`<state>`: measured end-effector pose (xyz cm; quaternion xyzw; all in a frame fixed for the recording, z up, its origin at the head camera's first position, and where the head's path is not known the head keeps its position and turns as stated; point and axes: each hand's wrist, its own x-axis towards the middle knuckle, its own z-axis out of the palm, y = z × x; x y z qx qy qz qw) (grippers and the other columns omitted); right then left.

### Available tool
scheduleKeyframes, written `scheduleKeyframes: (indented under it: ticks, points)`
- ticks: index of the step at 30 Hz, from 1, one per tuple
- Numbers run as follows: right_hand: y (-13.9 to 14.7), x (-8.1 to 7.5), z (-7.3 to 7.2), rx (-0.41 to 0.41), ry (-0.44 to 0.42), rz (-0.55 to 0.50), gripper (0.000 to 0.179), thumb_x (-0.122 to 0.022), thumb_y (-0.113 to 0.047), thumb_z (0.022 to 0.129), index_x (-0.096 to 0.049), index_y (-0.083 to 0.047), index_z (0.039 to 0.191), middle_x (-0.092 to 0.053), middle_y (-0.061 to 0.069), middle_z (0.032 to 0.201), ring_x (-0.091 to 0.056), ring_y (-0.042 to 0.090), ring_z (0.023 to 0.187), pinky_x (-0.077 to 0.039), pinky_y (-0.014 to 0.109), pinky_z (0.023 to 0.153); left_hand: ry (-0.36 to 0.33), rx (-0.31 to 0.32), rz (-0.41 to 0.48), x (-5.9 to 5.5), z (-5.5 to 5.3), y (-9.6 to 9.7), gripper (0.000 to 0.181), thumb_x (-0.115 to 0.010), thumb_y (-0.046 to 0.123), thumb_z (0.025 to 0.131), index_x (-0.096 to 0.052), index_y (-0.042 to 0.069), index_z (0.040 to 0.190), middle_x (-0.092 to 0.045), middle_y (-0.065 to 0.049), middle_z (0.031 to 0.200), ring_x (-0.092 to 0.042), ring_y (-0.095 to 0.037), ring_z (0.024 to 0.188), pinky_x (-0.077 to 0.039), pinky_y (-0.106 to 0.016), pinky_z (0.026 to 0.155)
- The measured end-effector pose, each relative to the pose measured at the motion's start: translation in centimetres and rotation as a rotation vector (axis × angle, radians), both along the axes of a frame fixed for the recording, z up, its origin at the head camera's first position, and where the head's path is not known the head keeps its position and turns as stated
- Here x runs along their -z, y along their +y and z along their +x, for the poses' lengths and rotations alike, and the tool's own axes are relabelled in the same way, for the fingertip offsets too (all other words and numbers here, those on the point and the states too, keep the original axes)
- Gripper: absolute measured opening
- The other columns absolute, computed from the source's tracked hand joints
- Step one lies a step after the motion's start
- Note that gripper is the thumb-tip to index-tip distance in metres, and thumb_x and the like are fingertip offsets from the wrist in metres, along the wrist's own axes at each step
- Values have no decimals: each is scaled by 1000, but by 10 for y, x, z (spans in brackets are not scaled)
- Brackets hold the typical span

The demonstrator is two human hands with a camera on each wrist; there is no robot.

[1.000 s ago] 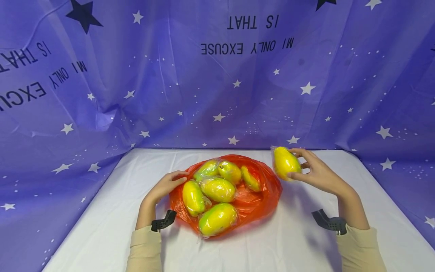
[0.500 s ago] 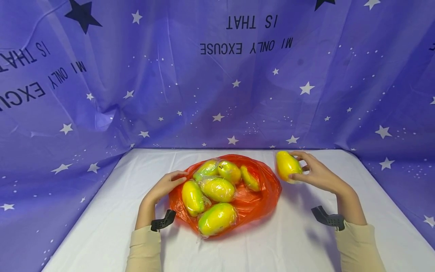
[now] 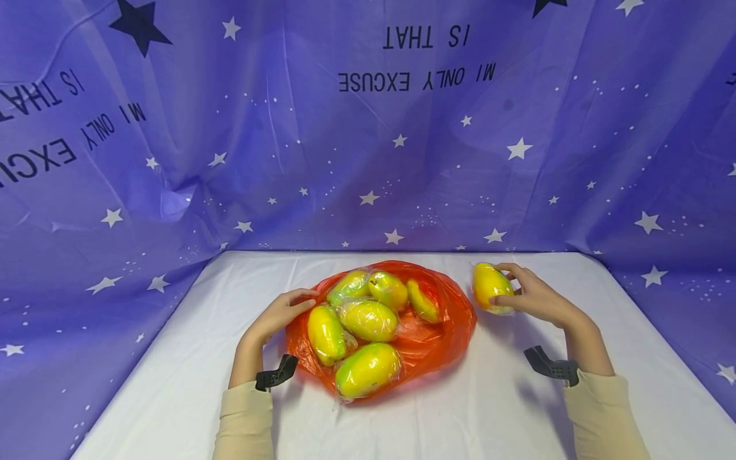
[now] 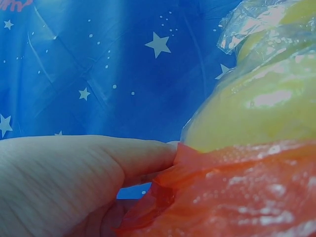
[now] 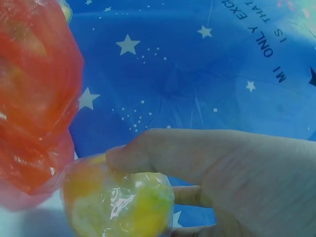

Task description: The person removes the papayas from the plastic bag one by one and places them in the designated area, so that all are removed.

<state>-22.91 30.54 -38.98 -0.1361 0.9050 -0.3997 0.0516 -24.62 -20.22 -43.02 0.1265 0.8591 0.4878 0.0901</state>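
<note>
A red plastic bag (image 3: 425, 351) lies spread on the white table, with several mangoes in clear wrap resting in its opening; one mango (image 3: 368, 370) sits at the near side. At the bag's left rim my left hand (image 3: 280, 314) pinches the red plastic between thumb and fingers, close beside a yellow-green mango (image 3: 326, 335). To the right of the bag, my right hand (image 3: 537, 295) grips a wrapped yellow mango (image 3: 490, 284), thumb on the near side and fingers behind. Whether this mango touches the table cannot be told.
The white tablecloth (image 3: 172, 396) stretches out on both sides of the bag and in front of it. A purple star-printed curtain (image 3: 368, 160) closes off the back and sides. Black wrist mounts (image 3: 551, 365) sit on both forearms.
My right hand has moved the held mango a little to the right and down, away from the bag. My left hand and the bag stay where they were.
</note>
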Motion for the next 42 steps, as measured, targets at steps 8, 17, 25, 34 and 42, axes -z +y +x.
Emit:
scheduleKeyframes:
  ticks: [8,17,25,34,42]
  points:
    - [5,12,-4,-9,-138,-54,73,-74,-24,84,-35,1,140,-36,33,128,-52,38,100,-56,39,71,4,-1,0,0,-1,1,36,-56,23,99,-60,2,128,-52,-20,137,-43,-38,129,-29,-53,109]
    - [2,19,-6,8,-189,-47,76,-75,-25,82,-34,1,141,-37,33,129,-51,39,104,-56,39,73,14,2,-6,1,-1,2,37,-55,23,99,-59,2,129,-50,-21,138,-42,-39,130,-29,-54,108]
    - [2,16,-7,27,-198,-43,76,-75,-26,82,-34,1,141,-36,33,129,-49,41,106,-56,40,74,7,-2,0,0,1,1,36,-56,23,99,-60,3,129,-51,-19,138,-42,-37,130,-28,-53,109]
    - [3,16,-7,19,-193,-41,79,-75,-26,83,-32,3,142,-36,33,128,-52,37,100,-56,38,72,8,2,1,-1,1,1,37,-56,23,99,-59,1,129,-51,-21,137,-42,-38,129,-28,-54,109]
    - [5,14,-5,-8,-111,76,77,-72,-34,85,-35,2,142,-40,33,127,-49,44,108,-49,53,84,-2,-9,-3,0,0,1,37,-57,23,98,-60,3,129,-51,-20,138,-41,-38,130,-27,-55,110]
